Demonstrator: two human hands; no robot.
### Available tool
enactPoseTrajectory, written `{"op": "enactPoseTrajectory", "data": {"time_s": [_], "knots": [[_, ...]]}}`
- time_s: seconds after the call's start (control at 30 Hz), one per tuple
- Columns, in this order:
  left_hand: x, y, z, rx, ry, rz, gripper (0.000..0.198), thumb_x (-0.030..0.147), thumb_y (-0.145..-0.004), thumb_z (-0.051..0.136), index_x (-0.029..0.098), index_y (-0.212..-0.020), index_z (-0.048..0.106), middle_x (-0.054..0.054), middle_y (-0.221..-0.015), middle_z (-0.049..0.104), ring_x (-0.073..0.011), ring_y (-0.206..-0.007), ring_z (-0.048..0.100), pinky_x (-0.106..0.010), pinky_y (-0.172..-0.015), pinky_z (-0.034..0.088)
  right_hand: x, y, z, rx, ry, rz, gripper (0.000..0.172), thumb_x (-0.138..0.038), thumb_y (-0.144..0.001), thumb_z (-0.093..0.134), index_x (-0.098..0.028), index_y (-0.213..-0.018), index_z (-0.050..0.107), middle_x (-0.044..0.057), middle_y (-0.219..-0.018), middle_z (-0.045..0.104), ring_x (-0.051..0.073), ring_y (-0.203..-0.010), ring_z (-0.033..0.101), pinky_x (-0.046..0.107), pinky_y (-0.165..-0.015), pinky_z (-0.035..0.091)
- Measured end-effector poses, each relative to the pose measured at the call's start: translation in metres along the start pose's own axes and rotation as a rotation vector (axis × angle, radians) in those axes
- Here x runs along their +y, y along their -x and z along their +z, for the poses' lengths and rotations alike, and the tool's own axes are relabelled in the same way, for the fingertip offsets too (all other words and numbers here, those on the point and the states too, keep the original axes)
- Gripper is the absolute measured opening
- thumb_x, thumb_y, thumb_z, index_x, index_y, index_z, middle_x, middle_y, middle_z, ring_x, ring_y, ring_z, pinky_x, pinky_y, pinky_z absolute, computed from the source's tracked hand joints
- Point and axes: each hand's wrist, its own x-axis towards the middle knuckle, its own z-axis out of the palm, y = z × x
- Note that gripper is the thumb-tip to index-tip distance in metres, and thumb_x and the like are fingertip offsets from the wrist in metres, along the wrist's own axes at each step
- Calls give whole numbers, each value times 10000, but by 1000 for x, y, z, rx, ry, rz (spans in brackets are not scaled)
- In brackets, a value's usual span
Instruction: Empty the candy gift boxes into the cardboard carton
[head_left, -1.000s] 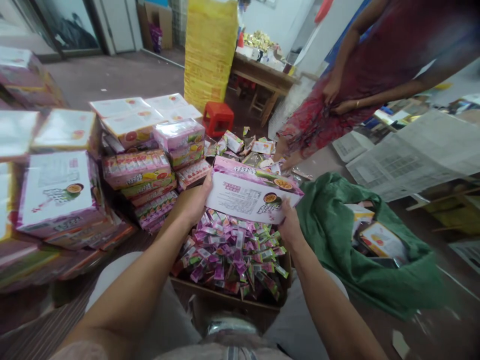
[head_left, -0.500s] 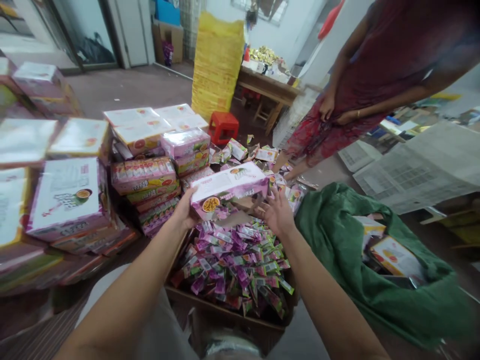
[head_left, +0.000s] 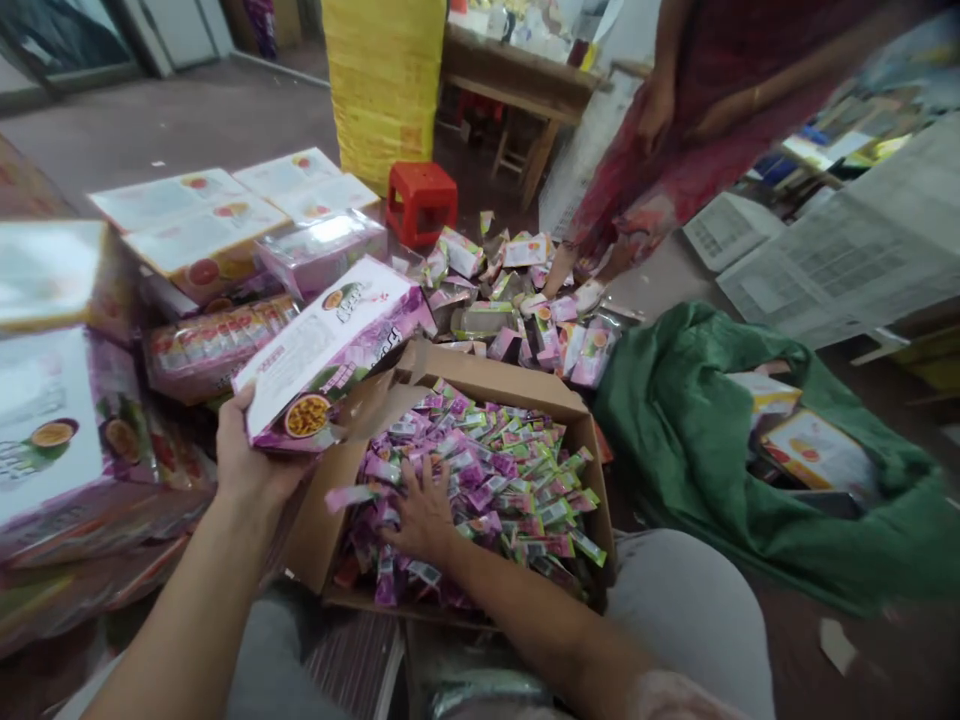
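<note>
My left hand (head_left: 259, 465) grips the lower end of a purple and white passion fruit box (head_left: 330, 350), holding it tilted beside the carton's left edge. Its near side seems open, with a flap hanging towards the carton. My right hand (head_left: 426, 515) lies with fingers spread on a heap of purple and green sachets (head_left: 487, 470). These fill the brown carton (head_left: 595, 455) between my knees. One pale purple sachet (head_left: 349, 497) pokes out at the left of the heap, near my right fingers.
Fruit boxes (head_left: 202, 225) are stacked on the left. Torn packaging (head_left: 517, 310) litters the floor beyond the carton, near a red stool (head_left: 422, 203). A green sack (head_left: 675, 430) with boxes lies right. Another person (head_left: 675, 120) stands at the back right.
My left hand has carried the passion fruit box left and tilted it. My right hand has come away from the box and down onto the sachets. The view has shifted too.
</note>
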Motion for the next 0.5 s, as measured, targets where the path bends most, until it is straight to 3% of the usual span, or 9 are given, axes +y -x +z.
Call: {"op": "enactPoseTrajectory", "data": {"time_s": [0.2, 0.33, 0.4, 0.5], "knots": [[-17, 3, 4, 48, -110, -87, 340, 310, -922, 398, 232, -1018, 714, 10, -1040, 770, -197, -1155, 647, -293, -877, 594, 12, -44, 4, -20, -14, -29, 660, -692, -865, 495, -349, -1428, 511, 118, -1567, 318, 450, -1447, 166, 725, -1126, -13], [-18, 2, 9, 57, -139, -131, 347, 318, -932, 383, 253, -1017, 713, 13, -992, 773, -205, -1070, 678, -299, -807, 611, 22, -55, -18, -81, -110, -41, 672, -714, -766, 631, -340, -1323, 620, 99, -1532, 395, 427, -1460, 174, 675, -1156, -29], [-16, 2, 11, 47, -123, -146, 356, 319, -937, 377, 260, -1035, 714, 11, -970, 772, -201, -991, 697, -292, -761, 614, 29, -51, -37, -87, -294, 22, 577, -717, -724, 680, -325, -1145, 723, 66, -1516, 434, 400, -1464, 198, 634, -1180, 27], [-18, 7, 12, 23, -99, -176, 356, 310, -941, 380, 273, -1087, 702, 1, -936, 770, -194, -814, 709, -290, -636, 606, 30, -38, -67, 179, -828, 153, 543, -754, -730, 641, -263, -940, 739, 55, -1396, 554, 329, -1396, 367, 525, -1173, 242]]}}
